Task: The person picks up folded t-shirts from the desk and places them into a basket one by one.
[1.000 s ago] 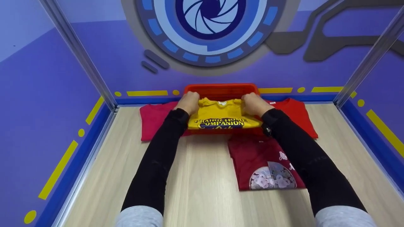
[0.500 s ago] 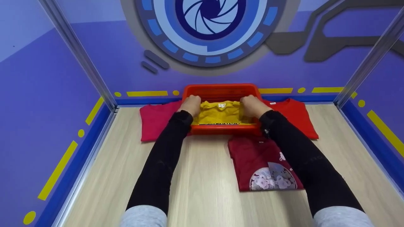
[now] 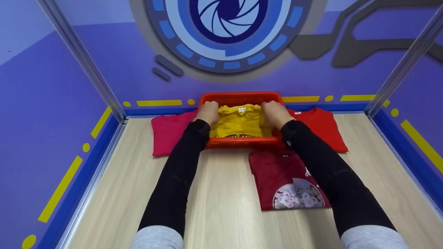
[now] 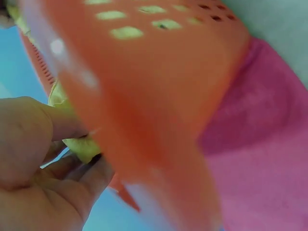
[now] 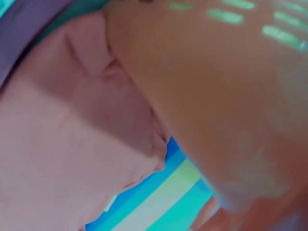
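Observation:
A folded yellow T-shirt (image 3: 241,122) lies inside the red plastic basket (image 3: 242,142) against the back wall. My left hand (image 3: 208,112) grips the shirt's left shoulder at the basket's left side. In the left wrist view its thumb and fingers pinch yellow cloth (image 4: 85,148) close to the basket's rim. On the other side, my right hand (image 3: 276,114) holds the right shoulder with curled fingers. The lower part of the shirt's dark lettering is hidden behind the basket's front rim.
A pink shirt (image 3: 169,133) lies folded left of the basket, and a bright red shirt (image 3: 320,128) lies right of it. In front, a maroon shirt (image 3: 268,176) with a floral print is partly covered by my right forearm. Purple walls enclose the wooden table (image 3: 221,193).
Both hands have lowered the yellow shirt from over the front rim down into the basket. In the last half second its collar edge has shifted slightly up and back.

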Available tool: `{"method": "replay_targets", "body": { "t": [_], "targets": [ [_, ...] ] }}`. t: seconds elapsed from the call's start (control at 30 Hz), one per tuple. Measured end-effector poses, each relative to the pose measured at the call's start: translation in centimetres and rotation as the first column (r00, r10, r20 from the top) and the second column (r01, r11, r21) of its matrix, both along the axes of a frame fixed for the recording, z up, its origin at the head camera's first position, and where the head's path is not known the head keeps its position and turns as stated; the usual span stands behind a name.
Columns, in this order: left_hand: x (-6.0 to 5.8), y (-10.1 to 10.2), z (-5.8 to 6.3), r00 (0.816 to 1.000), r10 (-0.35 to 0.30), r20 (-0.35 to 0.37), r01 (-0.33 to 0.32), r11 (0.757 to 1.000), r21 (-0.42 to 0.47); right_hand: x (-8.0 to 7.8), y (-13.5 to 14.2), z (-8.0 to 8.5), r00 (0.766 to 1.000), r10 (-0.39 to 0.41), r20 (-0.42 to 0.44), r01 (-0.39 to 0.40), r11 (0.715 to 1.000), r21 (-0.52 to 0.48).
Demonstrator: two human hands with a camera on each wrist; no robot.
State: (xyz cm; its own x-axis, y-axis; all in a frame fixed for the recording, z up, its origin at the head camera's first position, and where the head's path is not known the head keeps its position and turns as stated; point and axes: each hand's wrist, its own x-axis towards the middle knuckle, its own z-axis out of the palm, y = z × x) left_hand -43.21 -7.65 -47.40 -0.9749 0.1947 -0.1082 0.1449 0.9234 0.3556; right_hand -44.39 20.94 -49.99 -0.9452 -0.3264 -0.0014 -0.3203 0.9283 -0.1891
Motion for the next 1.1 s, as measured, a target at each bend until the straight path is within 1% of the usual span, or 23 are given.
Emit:
{"method": "replay_targets", "body": {
  "t": [0.1, 0.2, 0.27, 0.3, 0.37, 0.4, 0.43, 0.47, 0.53, 0.57, 0.6, 0.63, 0.67, 0.73, 0.83, 0.87, 0.93, 1.0, 1.1],
  "targets": [
    [-0.1, 0.1, -0.1, 0.999, 0.033, -0.021, -0.032, 0.999, 0.018, -0.1, 0.1, -0.2, 0.999, 0.003, -0.048, -0.003, 1.0, 0.01],
    [-0.4, 0.3, -0.6, 0.997, 0.046, -0.07, -0.047, 0.999, -0.002, -0.1, -0.1, -0.4, 0.995, 0.007, -0.1, -0.006, 1.0, 0.007],
    [-0.5, 0.5, -0.9, 0.996, 0.037, -0.081, -0.039, 0.999, -0.023, 0.2, -0.3, -0.3, 0.993, 0.01, -0.119, -0.01, 1.0, -0.001],
    [-0.5, 0.6, -1.0, 0.997, 0.022, -0.079, -0.026, 0.999, -0.042, 0.4, -0.3, -0.3, 0.993, 0.014, -0.116, -0.014, 1.0, 0.0],
    [-0.6, 0.9, -1.1, 0.999, -0.027, -0.041, 0.023, 0.995, -0.096, 0.9, -0.5, 0.0, 0.997, 0.039, -0.061, -0.039, 0.999, 0.001],
    [-1.7, 0.8, -2.4, 0.998, -0.057, -0.012, 0.056, 0.991, -0.122, 1.2, -0.6, 0.2, 0.998, 0.066, -0.016, -0.066, 0.998, 0.001],
    [-2.1, 0.9, -2.9, 0.996, -0.089, 0.018, 0.09, 0.985, -0.144, 1.5, -0.7, 0.4, 0.994, 0.099, 0.036, -0.099, 0.995, 0.005],
    [-2.0, 1.0, -2.9, 0.992, -0.11, 0.06, 0.118, 0.979, -0.166, 1.8, -0.8, 0.5, 0.986, 0.127, 0.107, -0.129, 0.992, 0.01],
    [-1.4, 1.3, -2.8, 0.98, -0.139, 0.142, 0.165, 0.967, -0.195, 2.3, -1.0, 0.7, 0.954, 0.18, 0.24, -0.189, 0.982, 0.016],
    [-0.8, 1.3, -2.6, 0.974, -0.15, 0.171, 0.183, 0.963, -0.199, 2.5, -1.1, 0.7, 0.937, 0.201, 0.286, -0.215, 0.977, 0.018],
    [-0.3, 1.4, -2.4, 0.968, -0.15, 0.202, 0.19, 0.962, -0.198, 2.8, -1.2, 0.7, 0.924, 0.22, 0.314, -0.238, 0.971, 0.02],
    [2.4, 1.7, 0.1, 0.962, -0.141, 0.235, 0.189, 0.962, -0.199, 3.0, -1.3, 0.6, 0.916, 0.226, 0.333, -0.249, 0.968, 0.026],
    [3.4, 1.7, 0.8, 0.957, -0.14, 0.254, 0.195, 0.96, -0.203, 3.1, -1.3, 0.5, 0.911, 0.229, 0.342, -0.255, 0.966, 0.032],
    [4.3, 1.4, 1.0, 0.953, -0.158, 0.257, 0.214, 0.954, -0.209, 3.2, -1.3, 0.4, 0.913, 0.235, 0.332, -0.263, 0.964, 0.041],
    [4.5, 1.0, 0.8, 0.945, -0.17, 0.28, 0.231, 0.951, -0.204, 3.1, -1.2, 0.1, 0.915, 0.237, 0.327, -0.263, 0.964, 0.036],
    [3.5, 0.7, -0.6, 0.944, -0.175, 0.279, 0.236, 0.951, -0.201, 3.0, -1.0, 0.0, 0.915, 0.238, 0.326, -0.263, 0.964, 0.033],
    [3.4, 0.6, -0.5, 0.941, -0.181, 0.286, 0.238, 0.954, -0.18, 3.0, -0.8, -0.1, 0.917, 0.238, 0.32, -0.258, 0.966, 0.021],
    [3.5, 0.5, -0.5, 0.947, -0.186, 0.262, 0.228, 0.964, -0.137, 3.0, -0.5, -0.1, 0.925, 0.25, 0.286, -0.261, 0.965, -0.001],
    [3.7, 0.5, -0.5, 0.959, -0.214, 0.184, 0.231, 0.97, -0.075, 3.3, -0.1, 0.2, 0.933, 0.252, 0.258, -0.243, 0.968, -0.067]
  ]
}}
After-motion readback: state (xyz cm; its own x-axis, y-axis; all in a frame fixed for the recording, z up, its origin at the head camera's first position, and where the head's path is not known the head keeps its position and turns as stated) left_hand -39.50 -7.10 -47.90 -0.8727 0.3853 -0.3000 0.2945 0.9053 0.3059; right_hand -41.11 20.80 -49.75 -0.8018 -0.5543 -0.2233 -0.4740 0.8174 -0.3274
